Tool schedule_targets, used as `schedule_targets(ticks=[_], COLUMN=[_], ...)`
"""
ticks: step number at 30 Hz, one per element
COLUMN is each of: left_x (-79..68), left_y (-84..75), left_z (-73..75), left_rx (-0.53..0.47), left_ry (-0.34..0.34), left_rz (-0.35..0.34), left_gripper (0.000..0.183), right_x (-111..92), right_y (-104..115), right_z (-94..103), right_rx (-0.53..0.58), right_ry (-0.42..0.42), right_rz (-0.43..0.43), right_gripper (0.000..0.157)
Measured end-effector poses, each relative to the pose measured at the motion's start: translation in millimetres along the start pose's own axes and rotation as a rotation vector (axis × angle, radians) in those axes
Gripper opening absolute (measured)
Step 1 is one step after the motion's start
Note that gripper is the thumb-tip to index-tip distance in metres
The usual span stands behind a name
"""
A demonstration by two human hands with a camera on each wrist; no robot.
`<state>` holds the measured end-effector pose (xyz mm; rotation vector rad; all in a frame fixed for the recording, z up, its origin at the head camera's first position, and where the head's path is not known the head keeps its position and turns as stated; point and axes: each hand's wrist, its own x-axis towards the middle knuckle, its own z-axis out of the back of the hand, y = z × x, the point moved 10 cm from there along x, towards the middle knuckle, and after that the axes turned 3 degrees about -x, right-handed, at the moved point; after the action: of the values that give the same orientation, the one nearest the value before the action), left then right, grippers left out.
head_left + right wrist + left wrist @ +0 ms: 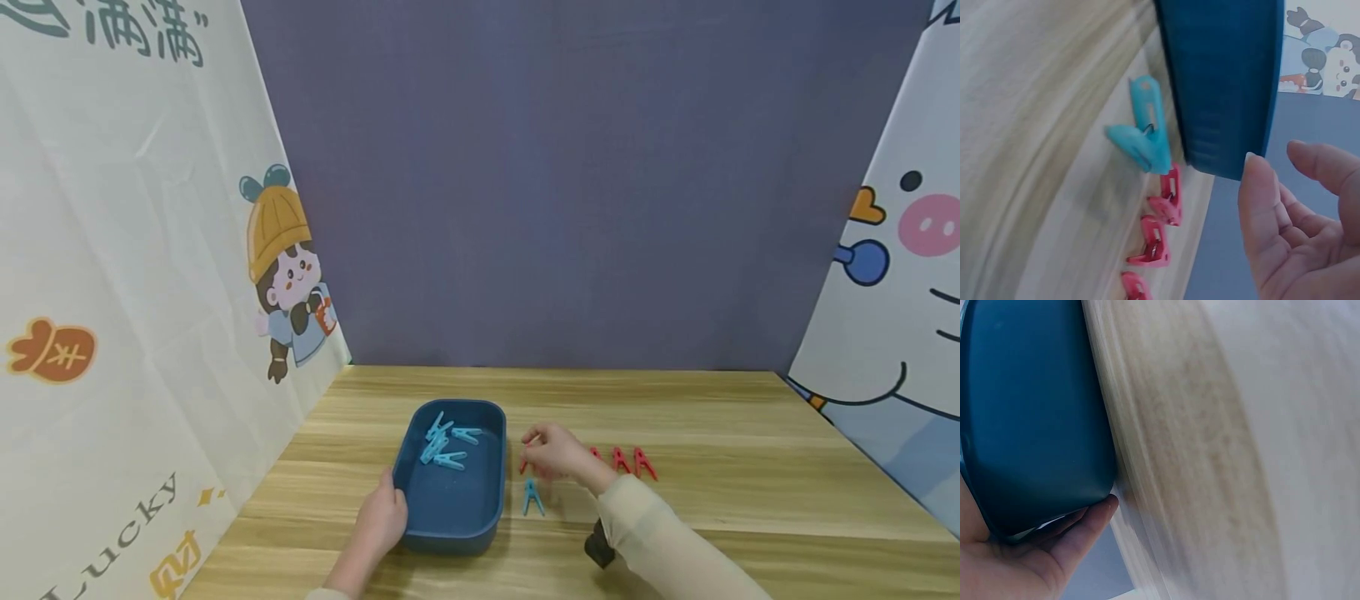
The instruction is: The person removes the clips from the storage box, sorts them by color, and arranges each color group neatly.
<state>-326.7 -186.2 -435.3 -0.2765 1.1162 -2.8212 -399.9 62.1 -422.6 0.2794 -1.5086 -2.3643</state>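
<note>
A dark blue plastic bin (450, 521) stands on the table with several light blue clothespins (450, 460) lying at its far end. My left hand (382, 512) grips the bin's left side, thumb at the rim and fingers along the outer wall; the left wrist view shows this hand (1035, 559) at one end. Just right of the bin, my right hand (558, 452) hovers over the row of red clothespins (620, 460), partly hiding it. In the right wrist view, thumb and forefinger are apart with nothing between them. One light blue clothespin (532, 497) lies nearer me.
The wood-grain table (712, 500) ends at a grey-blue backdrop (570, 208). Printed cloths hang at the left (150, 250) and right (885, 333). A small black block (599, 546) is by the right sleeve.
</note>
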Motion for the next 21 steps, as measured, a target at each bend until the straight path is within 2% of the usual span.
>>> schedule_targets(ticks=[15, 21], left_x=[-0.5, 0.0], left_y=[0.4, 0.2], left_z=[0.7, 0.3], left_rx=[0.0, -0.001], left_ry=[0.001, -0.004], left_rz=[0.017, 0.009], left_gripper=[0.046, 0.046], right_x=[9, 13], right_y=[27, 37], right_z=[-7.2, -13.1], right_rx=[-0.062, -0.021], right_ry=[0.06, 0.068], right_rz=[0.051, 0.042], right_gripper=[0.031, 0.03])
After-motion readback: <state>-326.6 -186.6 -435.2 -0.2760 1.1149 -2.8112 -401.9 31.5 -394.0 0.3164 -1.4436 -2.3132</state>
